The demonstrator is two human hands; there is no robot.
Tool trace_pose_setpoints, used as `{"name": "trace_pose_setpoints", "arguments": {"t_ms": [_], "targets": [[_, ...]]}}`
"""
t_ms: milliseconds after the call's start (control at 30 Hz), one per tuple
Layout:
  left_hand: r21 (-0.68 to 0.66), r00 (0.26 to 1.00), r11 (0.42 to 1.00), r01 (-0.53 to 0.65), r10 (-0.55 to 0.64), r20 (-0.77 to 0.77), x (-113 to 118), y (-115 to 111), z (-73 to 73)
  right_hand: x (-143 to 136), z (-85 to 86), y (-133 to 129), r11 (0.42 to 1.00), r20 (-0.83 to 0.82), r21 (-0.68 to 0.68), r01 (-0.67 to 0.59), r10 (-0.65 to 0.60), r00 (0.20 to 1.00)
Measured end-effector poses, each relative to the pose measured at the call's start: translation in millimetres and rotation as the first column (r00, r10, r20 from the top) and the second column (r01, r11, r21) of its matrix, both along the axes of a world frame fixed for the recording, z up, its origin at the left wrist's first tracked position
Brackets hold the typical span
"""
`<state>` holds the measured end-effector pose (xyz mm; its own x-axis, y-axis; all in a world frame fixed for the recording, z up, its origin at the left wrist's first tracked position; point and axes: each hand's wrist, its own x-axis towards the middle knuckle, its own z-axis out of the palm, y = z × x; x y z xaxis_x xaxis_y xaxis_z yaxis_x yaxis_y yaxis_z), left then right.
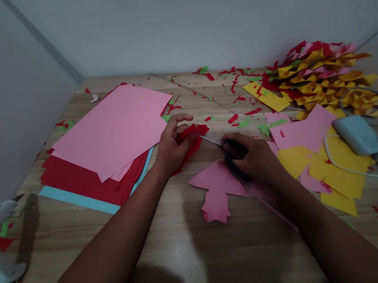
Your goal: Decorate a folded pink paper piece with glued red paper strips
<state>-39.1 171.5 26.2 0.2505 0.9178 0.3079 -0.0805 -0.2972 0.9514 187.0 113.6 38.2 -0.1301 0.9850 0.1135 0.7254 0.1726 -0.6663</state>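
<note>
- Left hand (173, 148): fingers curled over a folded red paper piece (191, 140), pinching it just above the wooden table (176, 239), beside the stack of pink sheets (111, 130).
- Red paper piece: small, creased, bright red, irregular edge, partly hidden under the fingers, its right end meeting the blade tip.
- Right hand (254, 157): closed around dark-handled scissors (228, 149), pale blade pointing left toward the red piece.
- Under the right hand: pink cutout (216, 192) with jagged lower edge, flat on the table.
- Further right: yellow sheets (338, 175), heap of folded yellow and red pieces (325, 77), white charger (358, 134).
</note>
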Motion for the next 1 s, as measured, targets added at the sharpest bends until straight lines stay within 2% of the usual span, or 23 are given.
{"name": "trace_pose_setpoints", "arguments": {"t_ms": [233,400,700,867,1000], "targets": [[-0.026,0.999,0.999,0.022,-0.021,0.044,-0.4,0.1,-2.7,2.4,3.4,0.6,0.999,0.058,-0.007,0.040,-0.040,0.998],[-0.025,0.999,1.000,0.007,-0.006,0.036,-1.2,1.4,-4.7,6.5,1.6,0.9,0.999,0.029,-0.020,0.044,-0.044,0.999],[-0.073,0.990,0.987,-0.141,0.140,-0.030,1.7,7.1,-10.7,6.1,6.1,0.2,0.989,-0.121,-0.064,0.136,-0.143,0.982],[-0.071,0.981,0.979,-0.189,0.186,-0.053,3.5,3.1,-5.7,1.7,11.3,-2.3,0.998,-0.076,0.002,0.070,-0.070,0.995],[-0.036,0.974,0.973,-0.227,0.225,-0.035,5.9,-3.3,1.4,-4.0,5.7,-3.4,1.000,-0.040,0.020,0.001,-0.001,0.999]]}}
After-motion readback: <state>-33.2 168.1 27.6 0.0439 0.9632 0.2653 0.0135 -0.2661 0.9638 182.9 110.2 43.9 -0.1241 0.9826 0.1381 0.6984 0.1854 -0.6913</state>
